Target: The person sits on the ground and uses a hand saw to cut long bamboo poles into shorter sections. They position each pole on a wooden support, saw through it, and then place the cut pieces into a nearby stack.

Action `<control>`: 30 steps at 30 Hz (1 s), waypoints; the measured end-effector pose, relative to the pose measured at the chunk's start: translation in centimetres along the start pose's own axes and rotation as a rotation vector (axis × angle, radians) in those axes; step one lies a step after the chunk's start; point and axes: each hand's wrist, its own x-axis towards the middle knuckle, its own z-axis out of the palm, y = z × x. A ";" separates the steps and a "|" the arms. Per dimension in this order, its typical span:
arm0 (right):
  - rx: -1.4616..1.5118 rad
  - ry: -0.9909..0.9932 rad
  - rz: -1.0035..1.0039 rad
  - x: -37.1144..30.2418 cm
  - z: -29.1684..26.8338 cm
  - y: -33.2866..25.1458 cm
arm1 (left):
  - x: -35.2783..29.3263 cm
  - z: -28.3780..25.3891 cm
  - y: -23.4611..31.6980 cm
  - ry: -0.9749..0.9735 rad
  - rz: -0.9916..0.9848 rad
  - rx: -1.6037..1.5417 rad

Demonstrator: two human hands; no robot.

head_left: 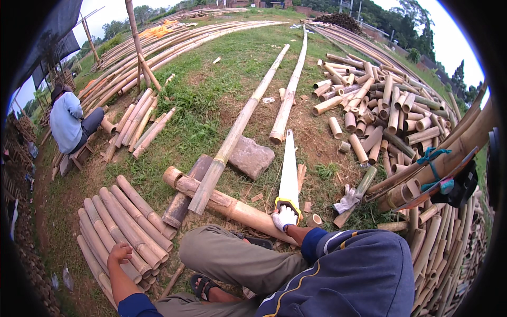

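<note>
On the left, the left hand point(120, 254) was half open and held nothing visible, beside a row of cut bamboo pieces point(129, 227). In the middle, a long pole point(242, 127) lay across a thick log point(235, 207), pointing from near to far. To its right, the saw point(288, 169) also pointed far, its handle gripped by the right hand's point(285, 217) gloved fingers. Grassy ground point(195, 95) was underneath; a bamboo heap point(393, 113) limited the room on the far right.

Yellow-handled handsaw point(288, 177), pale blade, pointing forward
</note>
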 end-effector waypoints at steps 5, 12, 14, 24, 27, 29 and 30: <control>0.018 -0.002 0.005 -0.1 -0.1 -0.4 | -0.1 -0.4 -0.2 0.011 0.000 -0.006; 0.032 -0.014 0.018 0.1 -0.2 0.2 | -0.3 0.2 0.3 0.017 0.005 0.008; 0.032 -0.026 0.013 0.0 -0.2 -0.2 | -0.4 -0.1 0.0 0.016 0.000 0.004; 0.038 -0.016 0.010 0.3 0.2 0.3 | -0.2 0.0 0.0 0.007 0.007 -0.003; 0.045 -0.026 0.005 0.1 0.1 -0.2 | -0.5 -0.3 -0.3 0.002 0.004 0.001; 0.043 -0.015 0.004 0.2 0.2 -0.2 | -0.4 -0.3 -0.3 0.005 0.004 0.020; 0.040 -0.012 0.001 0.2 0.2 -0.2 | -0.4 -0.4 -0.3 0.001 0.004 0.014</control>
